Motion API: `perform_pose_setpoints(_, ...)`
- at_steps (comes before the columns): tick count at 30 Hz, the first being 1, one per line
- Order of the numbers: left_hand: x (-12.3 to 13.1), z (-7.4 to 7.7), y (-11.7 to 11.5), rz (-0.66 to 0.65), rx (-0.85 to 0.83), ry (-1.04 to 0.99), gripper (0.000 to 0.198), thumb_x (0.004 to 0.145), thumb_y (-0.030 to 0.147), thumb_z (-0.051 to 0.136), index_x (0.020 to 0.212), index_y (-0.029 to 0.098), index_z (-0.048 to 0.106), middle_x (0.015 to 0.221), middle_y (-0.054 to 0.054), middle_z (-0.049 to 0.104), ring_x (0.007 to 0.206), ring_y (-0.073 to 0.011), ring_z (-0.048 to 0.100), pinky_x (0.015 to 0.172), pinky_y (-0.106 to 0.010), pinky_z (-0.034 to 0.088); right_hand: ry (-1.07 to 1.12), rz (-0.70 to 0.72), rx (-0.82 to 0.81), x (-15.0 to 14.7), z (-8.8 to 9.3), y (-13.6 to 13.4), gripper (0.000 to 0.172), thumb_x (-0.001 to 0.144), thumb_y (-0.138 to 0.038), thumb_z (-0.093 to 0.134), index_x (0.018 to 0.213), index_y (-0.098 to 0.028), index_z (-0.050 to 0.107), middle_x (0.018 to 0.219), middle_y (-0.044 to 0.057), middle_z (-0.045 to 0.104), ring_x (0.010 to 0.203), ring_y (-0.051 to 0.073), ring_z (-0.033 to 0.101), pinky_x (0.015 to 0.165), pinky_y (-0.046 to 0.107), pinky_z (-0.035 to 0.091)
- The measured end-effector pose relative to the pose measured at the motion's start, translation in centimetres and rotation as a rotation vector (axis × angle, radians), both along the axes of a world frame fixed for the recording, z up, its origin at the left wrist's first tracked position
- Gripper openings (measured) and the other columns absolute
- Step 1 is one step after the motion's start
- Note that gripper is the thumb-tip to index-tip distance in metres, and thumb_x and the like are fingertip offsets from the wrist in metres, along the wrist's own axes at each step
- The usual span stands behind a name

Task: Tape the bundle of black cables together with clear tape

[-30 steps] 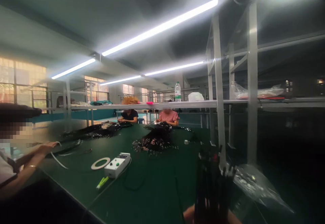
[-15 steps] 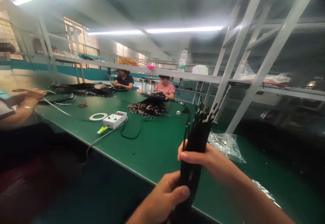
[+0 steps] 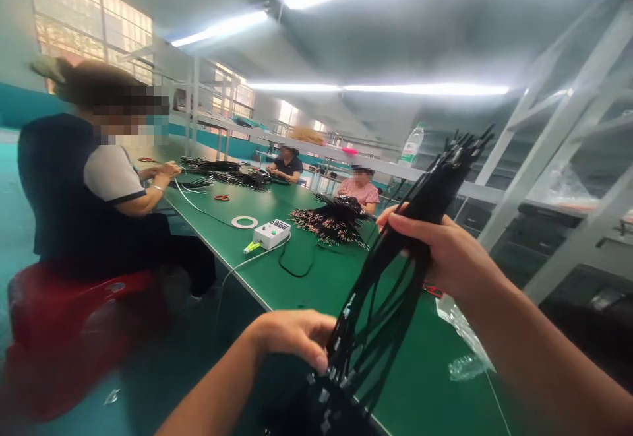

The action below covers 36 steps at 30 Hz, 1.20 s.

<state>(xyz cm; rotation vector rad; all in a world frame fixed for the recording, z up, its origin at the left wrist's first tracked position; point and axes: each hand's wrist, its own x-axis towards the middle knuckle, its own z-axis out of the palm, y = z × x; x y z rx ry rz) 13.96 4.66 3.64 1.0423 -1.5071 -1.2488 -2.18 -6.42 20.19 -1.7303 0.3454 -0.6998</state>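
A long bundle of black cables (image 3: 380,258) slants up across the view, its cut ends fanned out at the top right. My right hand (image 3: 440,245) is closed around its upper part, thumb across the front. Lower down, my left hand (image 3: 297,337) is closed at the bundle's edge, its fingertips partly hidden behind the strands. Between the two hands several cables bow apart from the rest. Small shiny pieces show on the lower strands, where the bundle runs into a dark mass at the bottom edge.
On the green table (image 3: 306,297) are a white box with a green button (image 3: 271,233), a white ring (image 3: 244,222), red-handled scissors (image 3: 222,197) and a cable heap (image 3: 336,218). A co-worker (image 3: 64,179) sits at left on a red stool (image 3: 74,317); two people sit farther back. Clear plastic bags (image 3: 467,330) lie at right.
My view has swung left, bringing the seated co-worker into sight. The bundle has risen and tilted right in my right hand. My hands are farther apart, and loose strands now spread between them.
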Motion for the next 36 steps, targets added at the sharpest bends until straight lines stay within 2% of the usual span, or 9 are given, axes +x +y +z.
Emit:
perform_pose_setpoints(6, 1.6, -2.4, 2.8, 0.694, -0.224, 0.015, 0.027, 0.078, 0.043, 0.058, 0.083, 0.017, 0.061, 0.075, 0.001, 0.051, 0.069, -0.0114, 0.044, 0.064, -0.021, 0.035, -0.002, -0.172, -0.178, 1.8, 3.0, 0.0, 0.023, 0.062, -0.034, 0.076, 0.075, -0.018, 0.065, 0.067, 0.0, 0.059, 0.05, 0.01, 0.05, 0.044, 0.024, 0.042)
perform_pose_setpoints(10, 1.2, -1.6, 2.9, 0.439, -0.199, 0.064, 0.034, 0.075, 0.05, 0.059, 0.079, 0.016, 0.058, 0.067, 0.003, 0.045, 0.058, -0.0091, 0.036, 0.053, -0.02, 0.031, -0.036, -0.116, -0.184, 3.7, 4.2, 1.4, 0.019, 0.063, -0.029, 0.076, 0.074, -0.018, 0.065, 0.067, 0.001, 0.061, 0.05, 0.01, 0.05, 0.042, 0.023, 0.041)
perform_pose_setpoints(14, 1.4, -0.8, 2.4, 0.825, -0.317, 0.232, 0.037, 0.079, 0.05, 0.054, 0.066, 0.016, 0.05, 0.061, 0.004, 0.038, 0.057, -0.0086, 0.033, 0.052, -0.019, 0.028, -0.071, -0.195, -0.29, 5.2, 5.1, 2.2, 0.018, 0.063, -0.027, 0.076, 0.075, -0.017, 0.067, 0.067, 0.002, 0.063, 0.053, 0.012, 0.054, 0.045, 0.023, 0.044)
perform_pose_setpoints(18, 2.6, -0.3, 2.6, 0.68, -0.29, 0.375, 0.033, 0.074, 0.048, 0.06, 0.072, 0.015, 0.056, 0.059, 0.004, 0.041, 0.053, -0.0076, 0.034, 0.05, -0.019, 0.028, -0.096, -0.231, -0.315, 5.5, 6.2, 2.0, 0.016, 0.062, -0.025, 0.076, 0.073, -0.016, 0.067, 0.067, 0.003, 0.064, 0.057, 0.015, 0.057, 0.049, 0.026, 0.048)
perform_pose_setpoints(22, 4.1, 0.3, 3.1, 0.911, -0.389, 0.24, 0.025, 0.072, 0.039, 0.065, 0.08, 0.016, 0.062, 0.075, -0.001, 0.058, 0.067, -0.012, 0.047, 0.064, -0.022, 0.038, -0.036, -0.256, -0.342, 5.4, 6.3, 1.6, 0.019, 0.058, -0.021, 0.079, 0.07, -0.015, 0.066, 0.065, 0.002, 0.061, 0.056, 0.014, 0.055, 0.049, 0.026, 0.048)
perform_pose_setpoints(26, 4.2, 1.4, 3.4, 0.695, -0.406, 0.133, 0.038, 0.079, 0.041, 0.057, 0.11, 0.02, 0.056, 0.102, -0.005, 0.057, 0.091, -0.0173, 0.05, 0.082, -0.027, 0.04, -0.123, -0.086, -0.176, 5.2, 5.5, 1.6, 0.017, 0.066, -0.027, 0.074, 0.077, -0.017, 0.064, 0.074, 0.002, 0.062, 0.063, 0.013, 0.058, 0.056, 0.025, 0.051)
perform_pose_setpoints(30, 2.6, 2.3, 2.7, 0.454, -0.318, -0.016, 0.025, 0.074, 0.035, 0.064, 0.089, 0.015, 0.063, 0.075, 0.001, 0.051, 0.068, -0.0115, 0.044, 0.061, -0.021, 0.036, -0.041, 0.071, -0.177, 5.3, 4.9, 1.9, 0.015, 0.073, -0.031, 0.068, 0.079, -0.017, 0.066, 0.079, 0.002, 0.062, 0.062, 0.011, 0.056, 0.055, 0.024, 0.05)
perform_pose_setpoints(34, 1.8, 2.3, 2.0, 0.835, -0.423, -0.051, 0.02, 0.079, 0.034, 0.057, 0.077, 0.015, 0.064, 0.073, 0.001, 0.048, 0.067, -0.0115, 0.042, 0.06, -0.022, 0.033, -0.072, -0.139, -0.298, 5.4, 5.0, 1.4, 0.017, 0.066, -0.027, 0.074, 0.076, -0.015, 0.066, 0.069, 0.002, 0.061, 0.056, 0.01, 0.053, 0.045, 0.021, 0.044)
perform_pose_setpoints(36, 2.1, 2.3, 2.0, 0.743, -0.398, -0.002, 0.025, 0.082, 0.037, 0.053, 0.077, 0.015, 0.063, 0.071, 0.001, 0.049, 0.065, -0.0113, 0.042, 0.059, -0.022, 0.033, -0.058, -0.238, -0.274, 5.4, 5.0, 1.0, 0.018, 0.062, -0.023, 0.076, 0.074, -0.014, 0.065, 0.066, 0.002, 0.06, 0.054, 0.012, 0.053, 0.045, 0.023, 0.045)
